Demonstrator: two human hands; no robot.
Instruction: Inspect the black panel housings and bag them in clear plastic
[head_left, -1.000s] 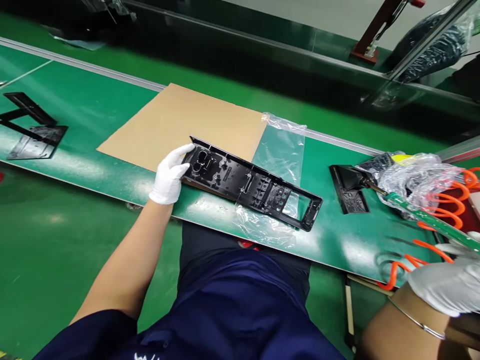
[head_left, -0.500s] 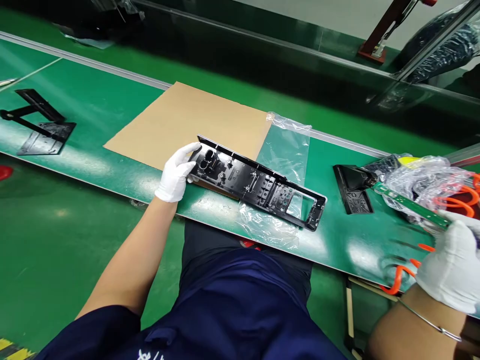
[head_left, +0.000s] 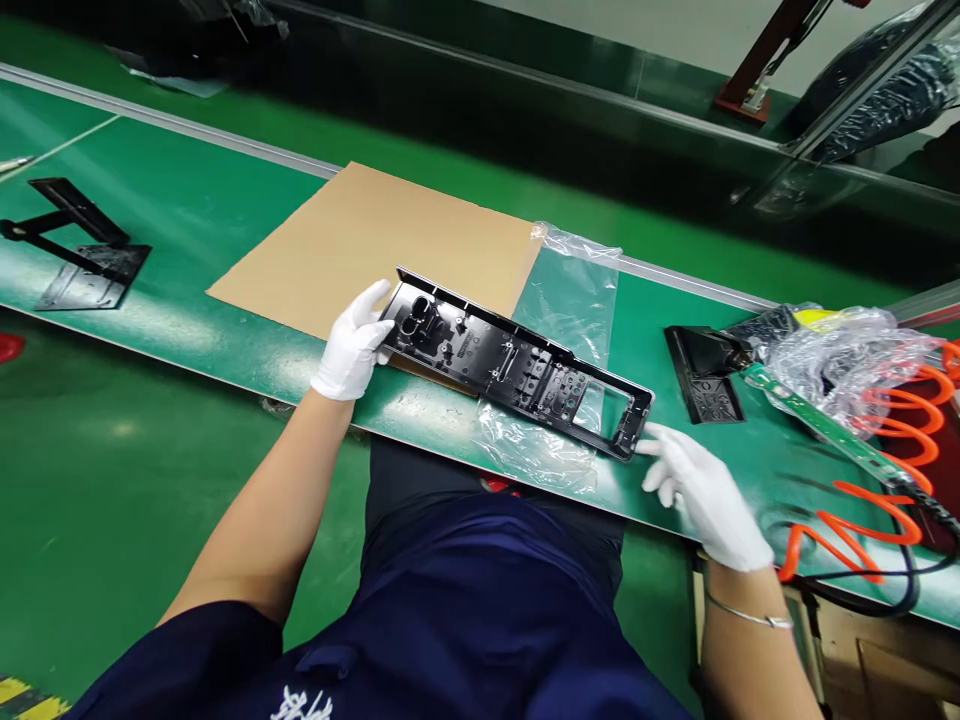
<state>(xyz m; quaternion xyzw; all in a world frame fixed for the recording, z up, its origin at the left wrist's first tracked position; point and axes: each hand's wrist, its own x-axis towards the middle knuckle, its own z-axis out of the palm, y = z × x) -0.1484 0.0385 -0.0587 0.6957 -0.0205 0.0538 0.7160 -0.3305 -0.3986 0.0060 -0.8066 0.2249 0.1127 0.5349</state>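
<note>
A long black plastic housing panel (head_left: 495, 370) is tilted across the front of the green bench, its ribbed inner side up and a rectangular window at its right end. My left hand (head_left: 351, 345), in a white glove, grips the panel's left end between thumb and fingers. At the right end, my gloved right hand (head_left: 701, 490) has its fingers stretched out and apart. Its fingertips are at the panel's corner; whether they touch it I cannot tell. Beneath the panel lie a cardboard sheet (head_left: 375, 240) and a clear plastic bag (head_left: 574, 300).
To the right, a long green tool (head_left: 825, 425) leans on a black stand (head_left: 701, 375), beside crumpled plastic wrap (head_left: 862, 360) and a coiled orange hose (head_left: 911, 430). A black hinged bracket (head_left: 90, 250) stands on the left of the green bench (head_left: 187, 330).
My right hand has let go of the green tool on the right and moved left to the panel's right end. My left hand keeps its grip, and the panel is almost still.
</note>
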